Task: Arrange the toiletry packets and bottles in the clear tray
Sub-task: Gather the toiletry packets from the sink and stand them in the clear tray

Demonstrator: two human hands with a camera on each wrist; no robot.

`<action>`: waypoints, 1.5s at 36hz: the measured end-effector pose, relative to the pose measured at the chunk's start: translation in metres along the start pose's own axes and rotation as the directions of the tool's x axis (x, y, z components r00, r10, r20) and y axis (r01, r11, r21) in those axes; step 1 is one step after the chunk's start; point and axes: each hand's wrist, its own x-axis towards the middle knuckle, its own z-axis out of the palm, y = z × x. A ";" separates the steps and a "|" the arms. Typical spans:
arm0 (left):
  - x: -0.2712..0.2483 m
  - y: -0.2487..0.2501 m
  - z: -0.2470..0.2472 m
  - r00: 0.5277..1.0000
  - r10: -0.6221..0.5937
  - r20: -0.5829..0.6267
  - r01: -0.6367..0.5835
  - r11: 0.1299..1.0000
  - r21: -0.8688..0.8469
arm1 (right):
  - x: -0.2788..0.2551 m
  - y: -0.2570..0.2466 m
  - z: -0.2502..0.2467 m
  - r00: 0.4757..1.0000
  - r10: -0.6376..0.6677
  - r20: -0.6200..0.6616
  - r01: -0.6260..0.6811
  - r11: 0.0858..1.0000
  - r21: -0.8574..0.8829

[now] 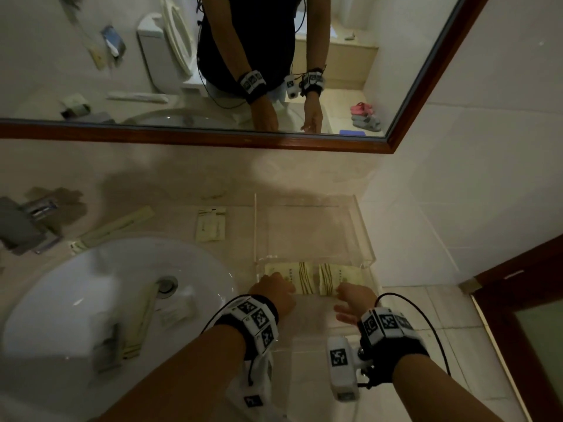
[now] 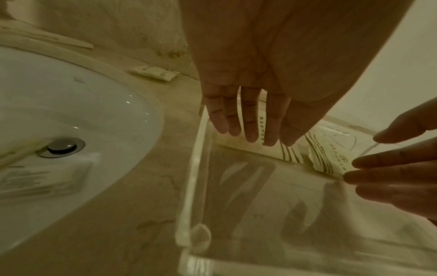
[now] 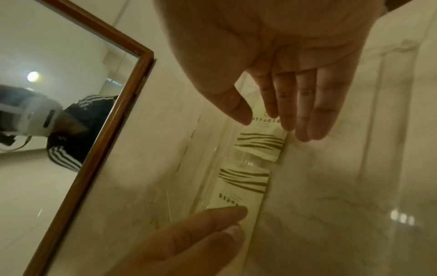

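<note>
— Both wrists sit lowest in the head view. The left hand (image 1: 272, 289) and right hand (image 1: 355, 296) reach into the clear tray (image 1: 364, 236), fingers straight and loosely spread, holding nothing.

— Where are the packets?

— Two striped packets lie flat on the tray floor, side by side against an inner step: the left packet (image 1: 300, 280) under the left fingertips (image 2: 250, 134), the right packet (image 1: 333, 280) just ahead of the right fingertips (image 3: 305, 130). Whether the pads press or only hover, I cannot tell.

— How will they handle?

— My guess: light, thin and floppy, sealed sachets with a slick face. Sliding them with flat fingers should work; to lift one, pinch a sealed edge, not the soft middle. The tray looks like rigid acrylic, smooth, so packets may skate on it.

— Count them.

— Two striped packets in the tray. On the counter (image 1: 182, 190), one small flat packet (image 1: 211, 224) and one long slim packet (image 1: 115, 226), both well apart from the tray. In the sink (image 1: 76, 284), a few more wrapped items, too blurred to count. Bottles: none that I can make out. One tray.
</note>
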 end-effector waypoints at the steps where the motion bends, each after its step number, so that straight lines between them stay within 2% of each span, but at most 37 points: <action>1: -0.003 -0.001 -0.001 1.000 0.011 -0.011 -0.011 1.000 0.000 | -0.002 0.000 0.000 1.000 -0.009 -0.005 0.009 1.000 -0.025; 5: -0.021 -0.008 -0.007 0.993 0.060 -0.105 -0.065 0.996 -0.052 | -0.011 -0.002 0.000 0.998 -0.066 0.010 0.067 0.992 -0.110; 8: -0.041 -0.022 -0.014 0.985 0.067 -0.160 -0.085 0.991 -0.106 | -0.025 -0.013 0.010 0.991 -0.097 0.091 0.113 0.977 -0.180; 12: -0.068 -0.051 -0.027 0.976 0.010 -0.216 -0.051 0.982 -0.183 | -0.048 -0.037 0.040 0.964 -0.115 0.241 0.175 0.953 -0.246; 19: -0.100 -0.107 -0.066 0.936 -0.137 -0.324 0.034 0.952 -0.304 | -0.085 -0.068 0.121 0.912 -0.185 0.366 0.307 0.900 -0.310; 25: -0.112 -0.165 -0.091 0.917 -0.248 -0.311 0.090 0.891 -0.444 | -0.087 -0.086 0.188 0.875 -0.198 0.442 0.388 0.832 -0.396; 28: -0.114 -0.192 -0.102 0.922 -0.269 -0.278 0.127 0.890 -0.438 | -0.070 -0.092 0.216 0.886 -0.230 0.403 0.414 0.784 -0.462; 30: -0.112 -0.207 -0.109 0.929 -0.279 -0.243 0.146 0.880 -0.451 | -0.030 -0.091 0.236 0.908 -0.229 0.351 0.407 0.678 -0.612; 31: -0.111 -0.214 -0.112 0.931 -0.282 -0.233 0.151 0.877 -0.456 | -0.030 -0.093 0.241 0.938 -0.198 0.285 0.346 0.609 -0.714; 32: -0.109 -0.220 -0.115 0.931 -0.283 -0.231 0.153 0.875 -0.459 | -0.039 -0.095 0.242 0.934 -0.233 0.269 0.347 0.428 -0.835; 33: -0.107 -0.225 -0.117 0.930 -0.286 -0.231 0.154 0.874 -0.461 | -0.060 -0.097 0.240 0.917 -0.274 0.290 0.367 0.291 -0.884; 35: -0.102 -0.235 -0.120 0.932 -0.288 -0.223 0.154 0.866 -0.475 | -0.082 -0.101 0.240 0.910 -0.248 0.333 0.367 0.102 -0.925; 36: -0.099 -0.239 -0.121 0.933 -0.286 -0.218 0.153 0.865 -0.478 | -0.085 -0.105 0.240 0.917 -0.229 0.328 0.345 0.038 -0.938; 40: -0.086 -0.250 -0.128 0.947 -0.266 -0.178 0.163 0.879 -0.449 | -0.064 -0.108 0.254 0.910 -0.234 0.343 0.340 -0.054 -0.939; 44: -0.075 -0.256 -0.136 0.950 -0.265 -0.164 0.178 0.893 -0.413 | -0.051 -0.108 0.266 0.918 -0.217 0.332 0.311 -0.125 -0.942; 49: -0.064 -0.256 -0.145 0.952 -0.257 -0.164 0.182 0.911 -0.371 | -0.045 -0.109 0.278 0.952 -0.179 0.250 0.233 -0.110 -0.966; 51: -0.059 -0.255 -0.148 0.951 -0.261 -0.164 0.187 0.910 -0.369 | -0.045 -0.108 0.279 0.961 -0.181 0.211 0.198 -0.087 -0.976; 54: -0.052 -0.253 -0.151 0.951 -0.265 -0.161 0.196 0.916 -0.351 | -0.035 -0.104 0.276 0.955 -0.227 0.192 0.200 0.012 -0.980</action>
